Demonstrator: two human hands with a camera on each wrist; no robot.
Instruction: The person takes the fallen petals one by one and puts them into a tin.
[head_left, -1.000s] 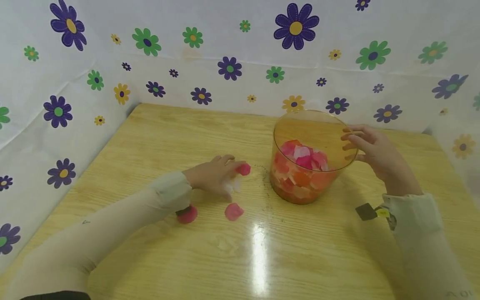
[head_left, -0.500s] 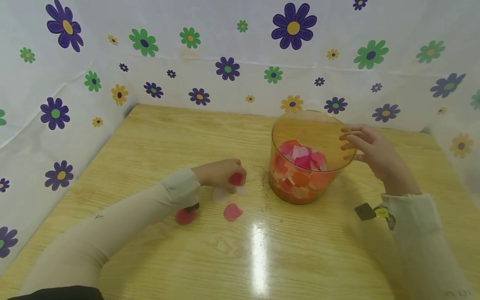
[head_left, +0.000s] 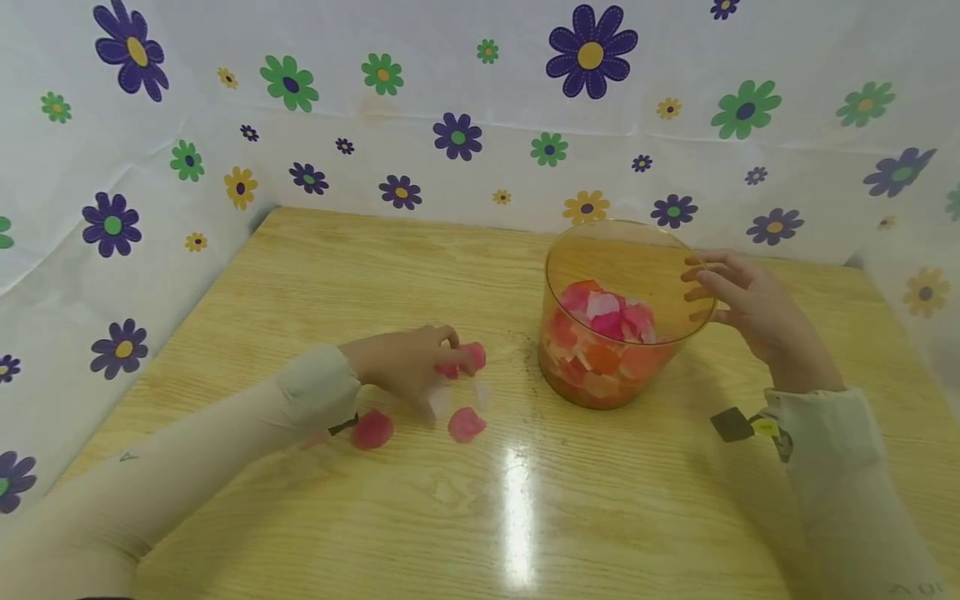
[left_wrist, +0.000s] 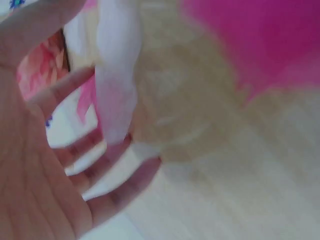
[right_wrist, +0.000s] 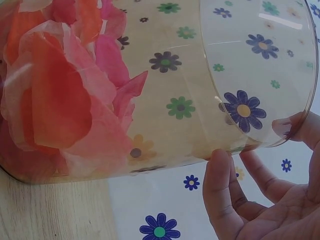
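Observation:
In the head view my left hand (head_left: 405, 367) is low over the table, its fingers among loose petals. A pink petal (head_left: 472, 357) lies at its fingertips, and a white petal (head_left: 481, 392) is just below. The left wrist view shows the fingers spread apart, with a white-and-pink petal (left_wrist: 117, 75) overlapping them. My right hand (head_left: 765, 317) holds the side of a clear amber bucket (head_left: 652, 367) near the rim. In the right wrist view, fingertips touch its wall and one digit shows through the plastic at the rim. Coloured petals (right_wrist: 65, 100) fill the bucket's lower part.
Two more pink petals lie nearer the front, one petal (head_left: 467, 425) below the left hand and another petal (head_left: 372, 429) by the left cuff. A flowered white cloth (head_left: 337, 100) rises behind the wooden table (head_left: 420, 533). Small dark specks dot the wood beside the bucket.
My left hand, curled round a pink petal half a second ago, has drawn back left and its fingers have spread. Pink petals now show at its fingertips. The right hand and bucket stay put.

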